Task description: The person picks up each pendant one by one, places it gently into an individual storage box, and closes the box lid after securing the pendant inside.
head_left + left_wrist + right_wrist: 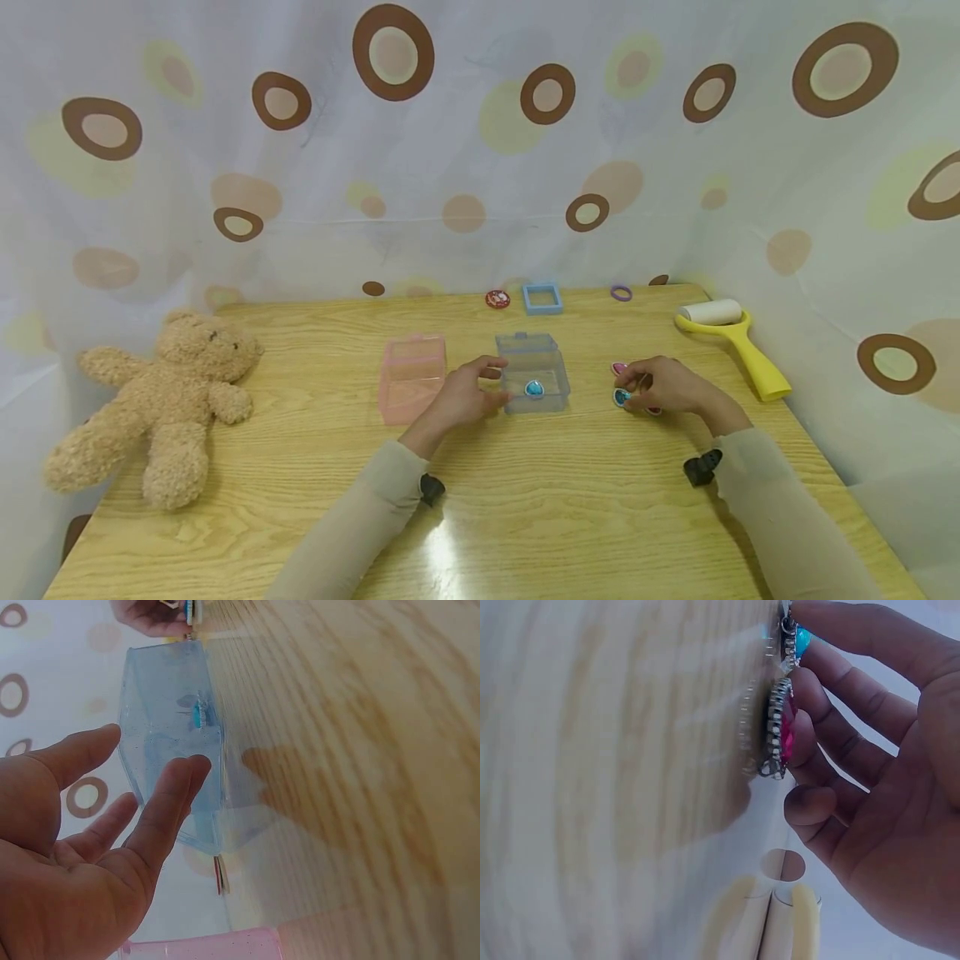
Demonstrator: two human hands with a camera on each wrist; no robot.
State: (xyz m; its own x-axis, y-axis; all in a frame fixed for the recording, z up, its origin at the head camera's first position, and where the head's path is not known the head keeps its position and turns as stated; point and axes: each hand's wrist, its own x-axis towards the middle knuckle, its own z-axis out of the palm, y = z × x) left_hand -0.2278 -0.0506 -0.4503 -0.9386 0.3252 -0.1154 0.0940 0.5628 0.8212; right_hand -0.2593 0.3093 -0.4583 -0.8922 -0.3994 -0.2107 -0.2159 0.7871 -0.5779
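Observation:
My right hand pinches a blue gem charm with a silver beaded rim, close above the wood table. Beside it lie a pink gem charm and a red gem charm, the latter partly under the hand. In the right wrist view, a deep pink charm sits by the curled fingers. A clear blue plastic box stands with its lid up, holding one blue gem. At its left side my left hand holds nothing, fingers loosely spread; whether it touches the wall I cannot tell.
Left of the blue box stands a clear pink box. A teddy bear lies at the left. A yellow-handled lint roller is at the right. Along the back are a red round badge, a blue square frame and a purple ring.

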